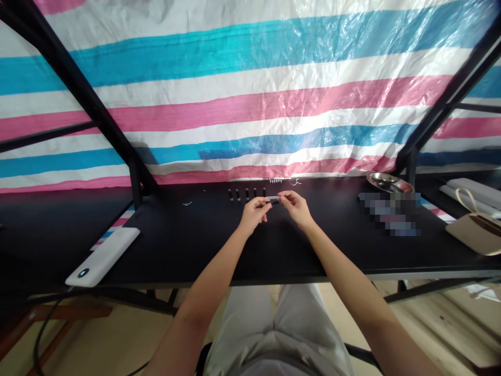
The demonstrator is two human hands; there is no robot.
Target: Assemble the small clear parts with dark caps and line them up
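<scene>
Looking down, head view: both hands meet over black worktop [203, 245]. Left hand [253, 213] and right hand [296, 206] fingers pinch small dark piece [273, 199] between them. Judgement: keep piece low, steady, fingertips near ends.

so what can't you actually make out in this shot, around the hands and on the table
- Small dark part, head view: held between left hand and right hand; too small to identify, fingertips cover its ends.
- Row of dark pieces behind the hands: too small to tell what they are.
- Patch right of the hands: blurred out.
- Metal dish: contents not visible at this angle.
- Tan bag: cut off by the right edge.
</scene>
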